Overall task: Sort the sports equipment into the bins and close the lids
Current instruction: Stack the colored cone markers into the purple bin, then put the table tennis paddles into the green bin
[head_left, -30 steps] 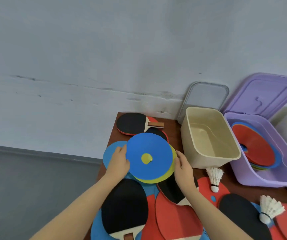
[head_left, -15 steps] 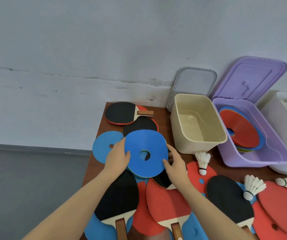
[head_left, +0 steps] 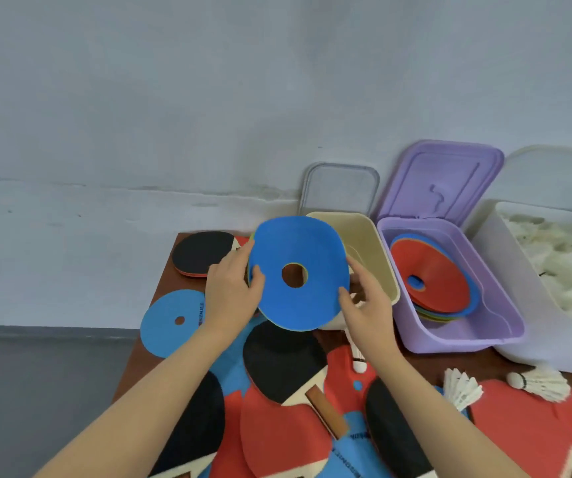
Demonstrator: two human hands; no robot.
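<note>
Left hand [head_left: 232, 291] pinches the blue disc's [head_left: 298, 270] left edge; right hand [head_left: 363, 301], fingers spread, touches its right edge. Disc is raised, tilted toward the camera, before the beige bin [head_left: 374, 250]. Purple bin [head_left: 457, 336] stands open rightward.

Brown wooden surface [head_left: 160, 294], bare along its left edge. Behind it a pale grey-blue wall [head_left: 208, 98] with a faint horizontal crack line. Dark grey floor [head_left: 36, 391] lower left, below the wall.

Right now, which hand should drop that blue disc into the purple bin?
Probably right. The right hand touches the blue disc on the side nearer the purple bin; the left hand grips the far edge.
</note>
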